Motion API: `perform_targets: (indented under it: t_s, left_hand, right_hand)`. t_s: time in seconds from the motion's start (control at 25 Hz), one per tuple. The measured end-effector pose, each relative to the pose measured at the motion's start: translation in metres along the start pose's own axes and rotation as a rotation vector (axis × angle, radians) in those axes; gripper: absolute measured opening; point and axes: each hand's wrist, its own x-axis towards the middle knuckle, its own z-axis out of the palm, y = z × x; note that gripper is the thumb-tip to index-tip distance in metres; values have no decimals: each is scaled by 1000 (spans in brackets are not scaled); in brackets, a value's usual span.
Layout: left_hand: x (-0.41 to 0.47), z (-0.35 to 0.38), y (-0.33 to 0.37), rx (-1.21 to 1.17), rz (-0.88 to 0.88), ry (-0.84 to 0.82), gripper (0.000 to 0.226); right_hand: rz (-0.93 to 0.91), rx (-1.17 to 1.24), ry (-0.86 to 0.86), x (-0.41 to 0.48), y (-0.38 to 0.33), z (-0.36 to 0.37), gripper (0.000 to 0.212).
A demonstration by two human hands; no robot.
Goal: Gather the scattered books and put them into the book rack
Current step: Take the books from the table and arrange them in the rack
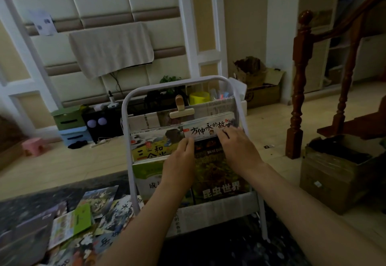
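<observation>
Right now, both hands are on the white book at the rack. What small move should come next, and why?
Probably slide the white book down into its book rack tier. The left hand and right hand hold its lower edge, and it stands higher than the yellow book beside it.

book rack [124, 111] pockets crammed, scattered books [83, 219] crowding left, cardboard box [325, 182] right

Your left hand [179, 159] hides most of the title on the green-and-white book [146, 173]. Your right hand [238, 148] covers the lower right corner of the white picture book with black characters [208, 129]. The scattered colourful floor books [83, 224] are blurred and cut off by the bottom edge.
</observation>
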Motion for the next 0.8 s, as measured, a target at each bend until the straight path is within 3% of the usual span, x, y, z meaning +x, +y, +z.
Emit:
perform_targets:
  t_s: [0.24,0.4,0.6,0.8]
  left_hand:
    - [-20,-30,-29,-291,88,-9,61]
    - [-67,-50,-93,-319,47,221,50]
    - [-154,-51,-191,-223,-204,217,31]
    - [-250,-34,-268,-165,-484,107,29]
  right_hand:
    - [75,-17,-73,-2,-16,-27,48]
    - [-33,98,-4,1,-93,-43,36]
    - [-261,334,-156,4,-230,-30,31]
    - [-326,393,-527,-12,-334,44,32]
